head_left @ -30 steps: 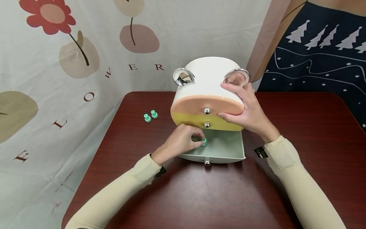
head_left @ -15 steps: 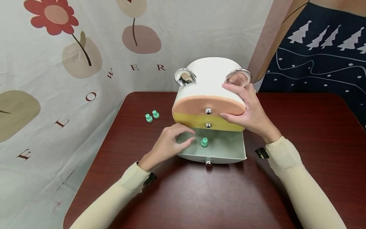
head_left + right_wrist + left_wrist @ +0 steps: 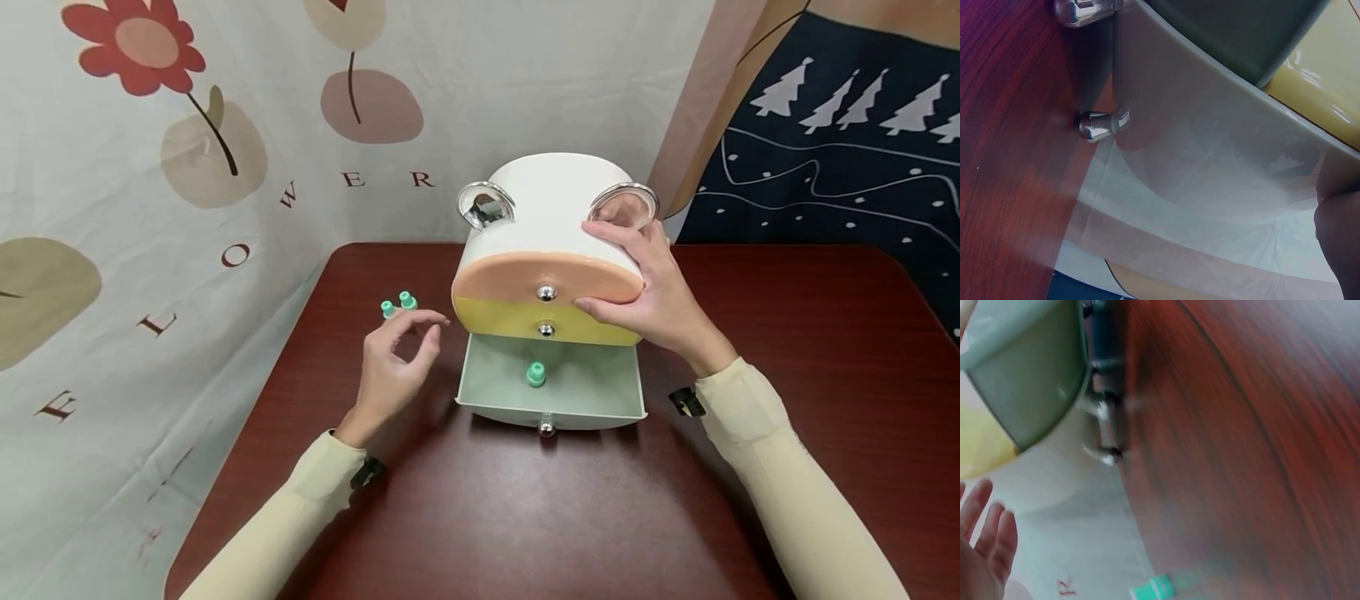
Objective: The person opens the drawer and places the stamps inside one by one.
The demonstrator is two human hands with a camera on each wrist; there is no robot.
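A small white cabinet [image 3: 551, 196] with silver ears stands on the table. Its orange drawer [image 3: 502, 279] and yellow drawer [image 3: 495, 315] are closed, while the pale green bottom drawer [image 3: 592, 392] is pulled out. Inside that one stands a green stepped peg [image 3: 536, 374]. My right hand [image 3: 652, 296] grips the cabinet's right side, thumb on the front and fingers by the ear. To the left of the cabinet, my left hand [image 3: 393, 362] hangs with bent fingers and holds nothing. Just beyond its fingers are two more green pegs [image 3: 407, 300], one partly hidden by the hand.
The cabinet rests on short silver feet [image 3: 1096, 125] on a dark red wooden table [image 3: 480, 517]. Behind it hangs a white cloth [image 3: 262, 50] printed with flowers, and a navy cloth [image 3: 847, 167] with trees is at the right.
My left hand has let go of the green peg in the drawer and moved left, out of the drawer toward the two other pegs. My right hand has kept its grip on the cabinet.
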